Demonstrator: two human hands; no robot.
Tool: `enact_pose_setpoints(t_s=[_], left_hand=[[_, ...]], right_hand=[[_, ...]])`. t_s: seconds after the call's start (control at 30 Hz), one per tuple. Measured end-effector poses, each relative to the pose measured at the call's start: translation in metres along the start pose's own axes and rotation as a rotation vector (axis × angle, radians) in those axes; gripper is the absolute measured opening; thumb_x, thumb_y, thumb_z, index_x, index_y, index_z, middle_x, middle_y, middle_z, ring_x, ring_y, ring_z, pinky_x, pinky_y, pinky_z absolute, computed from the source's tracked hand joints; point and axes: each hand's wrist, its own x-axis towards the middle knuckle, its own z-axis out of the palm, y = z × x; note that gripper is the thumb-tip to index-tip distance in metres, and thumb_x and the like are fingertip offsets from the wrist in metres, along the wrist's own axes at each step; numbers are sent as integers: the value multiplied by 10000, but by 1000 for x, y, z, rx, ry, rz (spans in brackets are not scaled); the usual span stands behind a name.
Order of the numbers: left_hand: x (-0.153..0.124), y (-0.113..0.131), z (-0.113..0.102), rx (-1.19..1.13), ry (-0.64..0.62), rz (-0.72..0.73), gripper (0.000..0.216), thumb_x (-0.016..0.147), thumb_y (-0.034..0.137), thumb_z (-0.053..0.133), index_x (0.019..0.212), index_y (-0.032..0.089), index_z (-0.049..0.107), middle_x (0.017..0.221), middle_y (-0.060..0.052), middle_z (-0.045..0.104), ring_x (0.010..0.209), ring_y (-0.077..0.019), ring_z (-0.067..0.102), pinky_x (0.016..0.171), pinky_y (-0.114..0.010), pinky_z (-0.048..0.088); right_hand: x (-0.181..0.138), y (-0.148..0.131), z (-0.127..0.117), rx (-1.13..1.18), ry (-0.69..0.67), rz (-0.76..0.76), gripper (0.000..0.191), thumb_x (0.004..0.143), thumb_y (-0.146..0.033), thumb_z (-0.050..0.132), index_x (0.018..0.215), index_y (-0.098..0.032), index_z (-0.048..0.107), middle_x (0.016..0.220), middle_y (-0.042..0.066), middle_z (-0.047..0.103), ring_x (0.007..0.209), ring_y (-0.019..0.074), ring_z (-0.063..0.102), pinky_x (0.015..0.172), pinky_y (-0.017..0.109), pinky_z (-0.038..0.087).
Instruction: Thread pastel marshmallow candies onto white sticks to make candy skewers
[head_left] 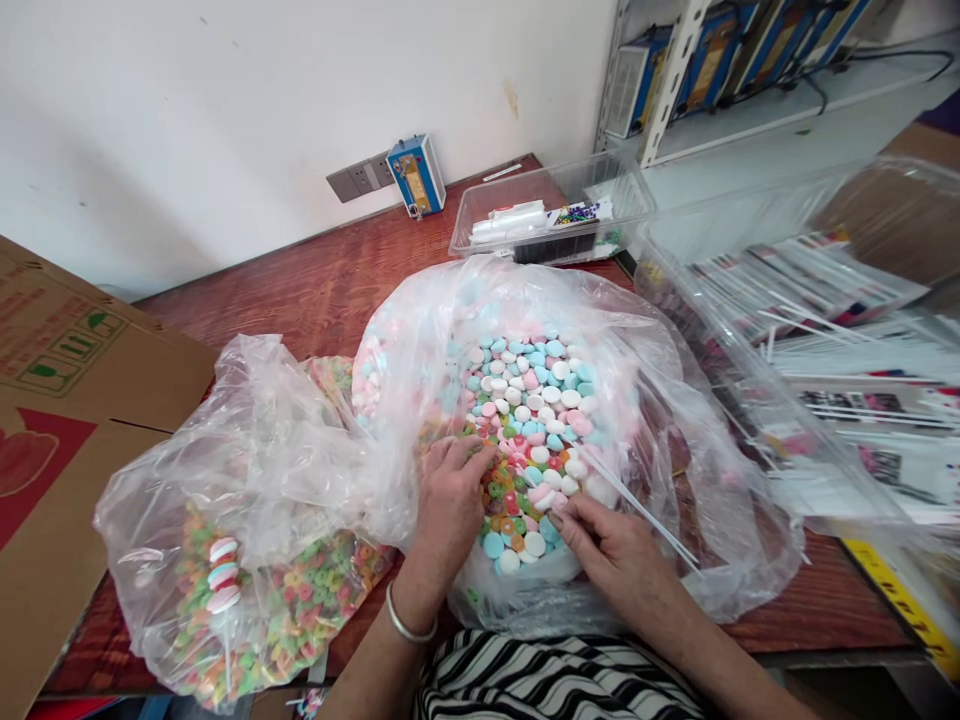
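Observation:
A large clear plastic bag (675, 420) lies open on the wooden table (315, 290), filled with pastel round candies (536, 385) and small coloured ring candies (510, 490). My left hand (450, 500) reaches into the bag, its fingers curled down among the ring candies. My right hand (611, 555) rests at the bag's near edge with fingers pinched on a thin white stick (637, 510) that points away to the right. A silver bangle (405, 625) sits on my left wrist.
A second clear bag (247, 560) of ring candies holds a stacked candy skewer (223, 575) at the left. A cardboard box (52, 440) lies far left. Clear plastic trays (555, 215) and a bin of white sticks (825, 330) stand right. A shelf rack (675, 70) stands behind.

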Motion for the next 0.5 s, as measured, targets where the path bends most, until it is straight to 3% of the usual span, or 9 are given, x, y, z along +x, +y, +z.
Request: enact_pose_setpoints(t_s=[0.13, 0.27, 0.4, 0.5], left_hand=[[16, -8, 0, 38, -135, 129, 332, 860, 87, 547, 1055, 298, 714, 1260, -29, 647, 1259, -297, 453, 1025, -504, 377], [16, -12, -2, 7, -180, 187, 203, 912, 164, 512, 973, 241, 690, 1114, -66, 697, 1251, -284, 484, 1010, -478, 387], [11, -10, -4, -63, -125, 164, 185, 914, 171, 504, 959, 219, 677, 959, -84, 700, 1121, -271, 565, 959, -443, 410], [10, -2, -6, -302, -17, 1, 187, 907, 203, 526, 1013, 218, 680, 1000, -89, 696, 1032, -245, 604, 926, -403, 445]], right_hand=[[6, -6, -3, -21, 1, 9, 295, 944, -345, 418, 701, -209, 516, 599, -28, 534, 559, 148, 523, 543, 255, 343], [6, -5, -4, -32, 2, 18, 296, 948, -343, 417, 696, -211, 499, 598, -28, 539, 556, 146, 520, 540, 254, 335], [6, -5, -2, -28, -3, 2, 293, 956, -334, 414, 704, -214, 502, 609, -26, 546, 571, 147, 524, 550, 255, 342], [7, -9, -1, 5, -33, -7, 287, 959, -331, 417, 715, -214, 511, 618, -24, 559, 577, 146, 526, 550, 251, 344]])
